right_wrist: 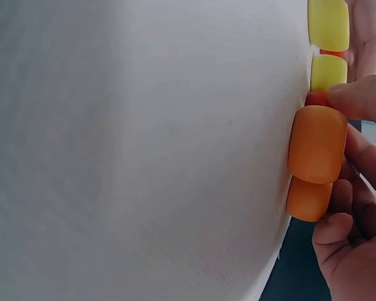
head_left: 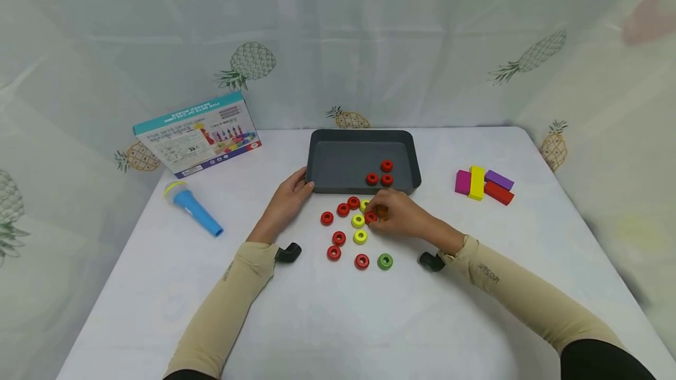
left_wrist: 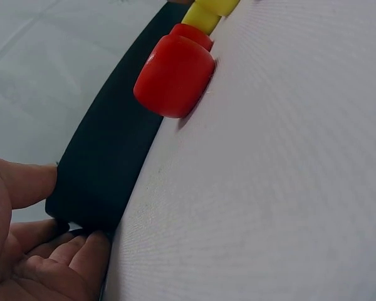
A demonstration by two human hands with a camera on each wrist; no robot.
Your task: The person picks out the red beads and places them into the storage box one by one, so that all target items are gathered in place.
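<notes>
At the front left corner of the dark grey tray (head_left: pixel 343 183), my left hand (head_left: pixel 287 198) grips the wall. In the left wrist view its thumb (left_wrist: pixel 31 183) lies at the rim, with the other fingers curled below. My right hand (head_left: pixel 399 213) pinches a red ring-shaped bead (head_left: pixel 371 217) in front of the tray. Orange beads (right_wrist: pixel 318 144) sit beside this hand, partly hidden under it in the head view. Three red beads (head_left: pixel 386 166) lie inside the tray. More red beads (head_left: pixel 339 238), several yellow beads (head_left: pixel 360 237) and a green bead (head_left: pixel 385 261) are spread on the table.
A blue toy microphone (head_left: pixel 196 210) lies on the left, near a printed cardboard box (head_left: pixel 203 133) at the back. On the right is a small pile of coloured blocks (head_left: pixel 477 183). A pineapple-print curtain (head_left: pixel 369 46) hangs behind the white table (head_left: pixel 327 321).
</notes>
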